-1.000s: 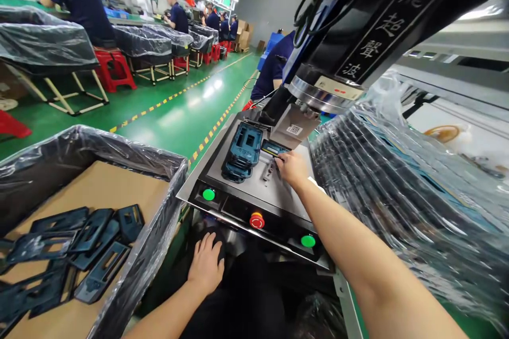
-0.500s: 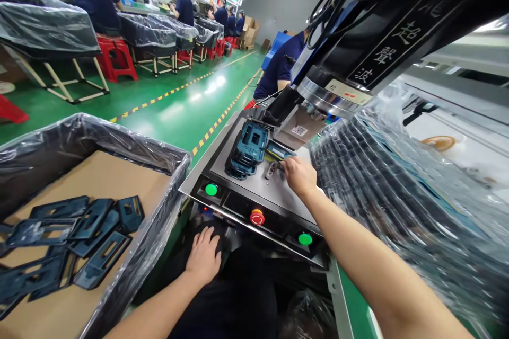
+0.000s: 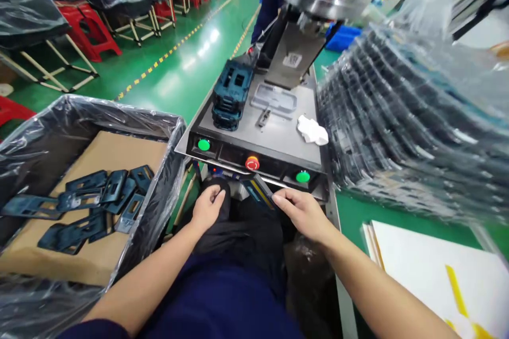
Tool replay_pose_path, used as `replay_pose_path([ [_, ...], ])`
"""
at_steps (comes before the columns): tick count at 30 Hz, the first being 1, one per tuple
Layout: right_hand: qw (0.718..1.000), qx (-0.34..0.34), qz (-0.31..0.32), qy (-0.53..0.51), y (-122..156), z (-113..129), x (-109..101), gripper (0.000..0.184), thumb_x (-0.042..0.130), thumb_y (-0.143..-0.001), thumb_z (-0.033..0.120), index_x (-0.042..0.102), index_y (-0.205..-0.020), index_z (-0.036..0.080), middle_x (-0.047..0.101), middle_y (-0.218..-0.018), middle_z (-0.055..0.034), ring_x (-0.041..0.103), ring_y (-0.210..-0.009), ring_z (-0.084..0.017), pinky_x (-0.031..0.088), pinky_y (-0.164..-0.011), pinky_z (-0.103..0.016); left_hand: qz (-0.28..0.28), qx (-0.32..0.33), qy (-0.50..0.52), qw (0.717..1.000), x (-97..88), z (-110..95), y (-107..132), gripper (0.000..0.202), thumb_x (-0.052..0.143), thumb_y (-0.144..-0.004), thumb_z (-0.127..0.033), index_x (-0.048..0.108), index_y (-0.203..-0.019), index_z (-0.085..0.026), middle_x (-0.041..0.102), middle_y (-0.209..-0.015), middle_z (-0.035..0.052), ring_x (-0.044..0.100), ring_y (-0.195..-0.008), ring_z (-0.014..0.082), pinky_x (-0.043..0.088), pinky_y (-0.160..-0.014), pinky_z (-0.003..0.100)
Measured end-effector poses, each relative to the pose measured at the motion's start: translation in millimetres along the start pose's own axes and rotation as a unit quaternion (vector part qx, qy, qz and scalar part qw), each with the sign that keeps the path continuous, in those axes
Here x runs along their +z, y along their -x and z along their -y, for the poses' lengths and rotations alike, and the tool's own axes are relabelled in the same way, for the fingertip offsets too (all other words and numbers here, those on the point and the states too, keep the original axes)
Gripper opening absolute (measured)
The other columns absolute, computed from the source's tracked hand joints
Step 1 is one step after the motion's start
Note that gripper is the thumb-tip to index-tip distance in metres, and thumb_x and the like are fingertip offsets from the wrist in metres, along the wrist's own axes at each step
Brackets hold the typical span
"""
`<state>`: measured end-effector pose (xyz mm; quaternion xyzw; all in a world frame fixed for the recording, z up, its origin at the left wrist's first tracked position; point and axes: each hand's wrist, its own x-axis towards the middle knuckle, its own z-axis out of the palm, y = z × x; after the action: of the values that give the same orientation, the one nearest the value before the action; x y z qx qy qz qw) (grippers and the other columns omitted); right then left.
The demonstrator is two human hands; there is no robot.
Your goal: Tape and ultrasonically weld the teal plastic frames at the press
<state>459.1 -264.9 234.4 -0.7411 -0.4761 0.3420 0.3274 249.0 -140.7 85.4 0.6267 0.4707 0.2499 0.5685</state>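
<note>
Dark framed panel point(image 3: 258, 192), with a yellow stripe running along its length: I have it above my lap point(image 3: 246, 238), just in front of the machine table point(image 3: 286, 140) and between my two hands. Its long axis runs slantwise, from its far end, ahead and to my left, back to its near end at my right. The far end points towards the red stop button point(image 3: 252, 163) and lies just below it in my view. The panel is tilted, and the stripe follows the same slant.

My right hand point(image 3: 304, 212) pinches the near right end, thumb and fingers closed on the edge, so most of the length sticks out beyond my fingertips. My left hand point(image 3: 209, 206) is loosely curled over my left leg, a gap between thumb and fingers, holding nothing and apart from the panel.

On the table, a stack of dark blue housings point(image 3: 233, 95) stands at the left; a see-through rectangular piece point(image 3: 274, 99) lies beside it, with a small metal fitting point(image 3: 263, 118) just nearer to me and a crumpled white cloth point(image 3: 313, 131) to the right. Left of me, a plastic-lined bin point(image 3: 131, 111) holds loose dark frames point(image 3: 79, 198) on cardboard point(image 3: 119, 145).
</note>
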Motion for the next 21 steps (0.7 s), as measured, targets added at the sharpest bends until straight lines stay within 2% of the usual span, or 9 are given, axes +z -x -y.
replay_pose_path([
  [1, 0.994, 0.062, 0.045, -0.078, 2, -8, 8, 0.047, 0.058, -0.080, 0.064, 0.061, -0.070, 0.018, 0.063, -0.065, -0.0019, 0.055, -0.060, -0.014, 0.044, -0.059, -0.027, 0.014, -0.007, 0.043, 0.999, -0.3, -10, 4, 0.043, 0.057, -0.087, -0.046, 0.060, -0.116, -0.015, 0.067, -0.117, 0.0122, 0.063, -0.108, 0.0202, 0.046, -0.100, 0.036],
  [4, 0.936, 0.189, 0.136, -0.265, 5, -30, 29, 0.053, 0.071, -0.064, 0.068, 0.060, -0.069, 0.016, 0.062, -0.061, -0.0003, 0.053, -0.055, -0.012, 0.044, -0.056, -0.026, 0.101, -0.011, 0.130, 0.986, 3.1, -40, 15, 0.049, 0.062, -0.084, -0.048, 0.058, -0.121, -0.015, 0.067, -0.115, 0.0111, 0.064, -0.105, 0.0186, 0.048, -0.094, 0.033],
  [6, 0.912, 0.215, 0.163, -0.310, 5, -38, 38, 0.053, 0.076, -0.059, 0.065, 0.061, -0.070, 0.015, 0.064, -0.062, -0.0011, 0.055, -0.055, -0.012, 0.045, -0.056, -0.026, 0.177, -0.024, 0.136, 0.975, 7.0, -54, 22, 0.052, 0.068, -0.078, -0.048, 0.060, -0.116, -0.014, 0.070, -0.102, 0.0084, 0.066, -0.092, 0.0169, 0.052, -0.085, 0.030],
  [8, 0.911, 0.212, 0.166, -0.312, 4, -43, 42, 0.051, 0.076, -0.061, 0.063, 0.063, -0.070, 0.015, 0.065, -0.063, -0.0018, 0.055, -0.055, -0.012, 0.045, -0.056, -0.025, 0.210, -0.048, 0.114, 0.970, 10.9, -61, 27, 0.046, 0.070, -0.076, -0.049, 0.063, -0.103, -0.013, 0.069, -0.084, 0.0038, 0.066, -0.072, 0.0135, 0.053, -0.071, 0.027],
  [11, 0.944, 0.173, 0.122, -0.253, 1, -49, 41, 0.043, 0.070, -0.071, 0.058, 0.068, -0.076, 0.016, 0.067, -0.068, -0.0018, 0.055, -0.057, -0.011, 0.046, -0.057, -0.024, 0.166, -0.089, 0.103, 0.977, 16.1, -62, 33, 0.042, 0.068, -0.077, -0.054, 0.060, -0.084, -0.013, 0.064, -0.070, -0.0004, 0.062, -0.057, 0.0109, 0.049, -0.057, 0.022],
  [13, 0.971, 0.133, 0.095, -0.176, 0, -54, 40, 0.035, 0.067, -0.076, 0.051, 0.071, -0.083, 0.017, 0.068, -0.071, -0.0012, 0.057, -0.060, -0.012, 0.046, -0.058, -0.024, 0.140, -0.112, 0.116, 0.977, 18.7, -59, 34, 0.044, 0.070, -0.074, -0.056, 0.058, -0.083, -0.014, 0.064, -0.070, -0.0007, 0.064, -0.059, 0.0121, 0.049, -0.056, 0.022],
  [15, 0.987, 0.100, 0.084, -0.094, -1, -58, 40, 0.027, 0.067, -0.077, 0.042, 0.072, -0.087, 0.018, 0.070, -0.073, -0.0006, 0.059, -0.063, -0.013, 0.045, -0.058, -0.023, 0.139, -0.125, 0.130, 0.974, 20.6, -57, 35, 0.046, 0.073, -0.071, -0.056, 0.058, -0.084, -0.014, 0.064, -0.071, -0.0006, 0.066, -0.060, 0.0128, 0.050, -0.056, 0.022],
  [21, 0.993, 0.050, 0.070, 0.079, 0, -53, 40, 0.015, 0.066, -0.080, 0.031, 0.073, -0.091, 0.024, 0.073, -0.083, 0.0003, 0.065, -0.074, -0.016, 0.044, -0.063, -0.024, 0.171, -0.161, 0.133, 0.963, 22.1, -54, 36, 0.047, 0.079, -0.067, -0.046, 0.060, -0.096, -0.014, 0.065, -0.071, -0.0009, 0.064, -0.059, 0.0117, 0.054, -0.059, 0.025],
])
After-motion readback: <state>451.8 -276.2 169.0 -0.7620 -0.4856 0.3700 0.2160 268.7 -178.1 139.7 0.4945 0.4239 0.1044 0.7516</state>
